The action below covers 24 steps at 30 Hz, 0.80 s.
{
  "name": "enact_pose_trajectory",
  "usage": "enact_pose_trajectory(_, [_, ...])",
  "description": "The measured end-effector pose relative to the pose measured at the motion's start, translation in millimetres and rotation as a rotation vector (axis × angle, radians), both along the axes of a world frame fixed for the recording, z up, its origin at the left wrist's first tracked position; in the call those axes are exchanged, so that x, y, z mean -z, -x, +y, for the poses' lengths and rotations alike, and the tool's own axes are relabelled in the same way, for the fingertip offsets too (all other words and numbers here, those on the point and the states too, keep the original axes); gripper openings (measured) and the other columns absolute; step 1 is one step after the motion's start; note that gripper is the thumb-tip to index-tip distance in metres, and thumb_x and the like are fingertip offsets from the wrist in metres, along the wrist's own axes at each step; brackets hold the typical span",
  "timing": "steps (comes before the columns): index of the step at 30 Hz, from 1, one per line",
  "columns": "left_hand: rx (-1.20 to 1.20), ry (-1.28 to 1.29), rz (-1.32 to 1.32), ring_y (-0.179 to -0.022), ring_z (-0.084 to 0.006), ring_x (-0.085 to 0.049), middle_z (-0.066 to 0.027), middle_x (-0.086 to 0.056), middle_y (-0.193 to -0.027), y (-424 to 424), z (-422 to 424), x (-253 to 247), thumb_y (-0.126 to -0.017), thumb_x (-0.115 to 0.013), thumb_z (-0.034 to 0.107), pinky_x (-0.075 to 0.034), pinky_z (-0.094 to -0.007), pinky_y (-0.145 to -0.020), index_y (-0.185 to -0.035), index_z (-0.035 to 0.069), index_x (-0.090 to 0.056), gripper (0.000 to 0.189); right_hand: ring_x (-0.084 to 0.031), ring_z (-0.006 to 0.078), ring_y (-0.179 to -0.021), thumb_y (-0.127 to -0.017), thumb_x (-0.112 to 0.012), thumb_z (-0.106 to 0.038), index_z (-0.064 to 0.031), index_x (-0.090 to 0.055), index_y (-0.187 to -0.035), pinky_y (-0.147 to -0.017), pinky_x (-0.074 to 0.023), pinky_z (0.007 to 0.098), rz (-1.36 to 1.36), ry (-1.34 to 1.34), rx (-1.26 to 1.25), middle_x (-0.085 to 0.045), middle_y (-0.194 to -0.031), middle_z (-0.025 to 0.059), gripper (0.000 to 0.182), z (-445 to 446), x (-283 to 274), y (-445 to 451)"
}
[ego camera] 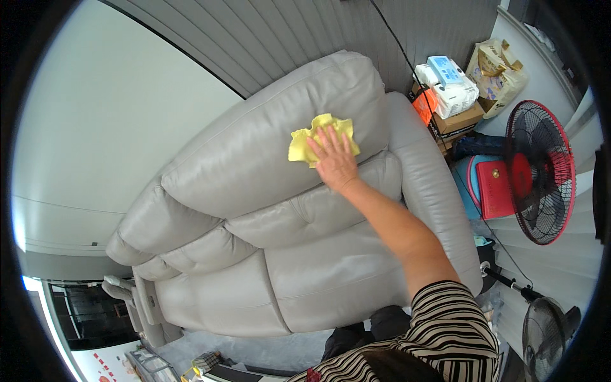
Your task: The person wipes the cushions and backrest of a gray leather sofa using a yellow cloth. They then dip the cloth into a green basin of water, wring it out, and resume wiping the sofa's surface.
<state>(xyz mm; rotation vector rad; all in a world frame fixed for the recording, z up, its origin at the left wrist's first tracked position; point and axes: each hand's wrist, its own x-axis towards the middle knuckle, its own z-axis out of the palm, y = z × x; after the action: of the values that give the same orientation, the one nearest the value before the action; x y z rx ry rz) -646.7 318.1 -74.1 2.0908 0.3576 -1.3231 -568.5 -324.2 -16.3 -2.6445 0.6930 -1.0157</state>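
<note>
My right hand (335,160) lies spread over a crumpled yellow cloth (300,145), pressing it against the backrest cushion (248,157) of a grey leather sofa (334,274). The cloth's wavy edges stick out around my fingers. Below the hand run the lower back cushion (272,224) and the wide seat. To the right of my forearm is the padded armrest (429,176). My left hand is out of view.
A red-rimmed fan (539,172) stands right of the armrest, near a red bag (494,188). Behind them are a cardboard box (458,119) with white packs (456,98) on it and a shopping bag (496,76). A black cable (403,47) hangs down; another fan (544,334) is lower right.
</note>
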Motion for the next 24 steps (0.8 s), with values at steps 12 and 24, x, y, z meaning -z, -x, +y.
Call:
enact_pose_trajectory(12, [-0.033,-0.027,0.04,-0.086,-0.02,-0.064,-0.0104,-0.065,-0.098,-3.5,50.2,-16.7,-0.096,-0.048,0.033,-0.051,-0.0329,-0.076,-0.117,0.004,-0.054,0.036,-0.01,0.0451,-0.137,-0.095,-0.033,-0.039,0.0105,-0.024,-0.138,-0.111,-0.0121,0.0518,-0.273,-0.518,0.574,-0.012,-0.147,0.0317,0.066,-12.4,40.2,-33.3])
enact_pose_trajectory(24, [-0.157,-0.009,0.054,-0.087,-0.0204,-0.064,-0.0109,-0.065,-0.1,-6.2,106.7,-23.6,-0.096,-0.048,0.033,-0.052,-0.0328,-0.076,-0.119,0.005,-0.053,0.037,-0.034,0.0295,-0.13,-0.093,-0.024,-0.06,-0.0079,-0.02,-0.144,-0.11,-0.0253,0.0418,-1.094,-1.68,0.178,-0.033,-0.144,0.0122,0.073,-122.3,117.3,13.3])
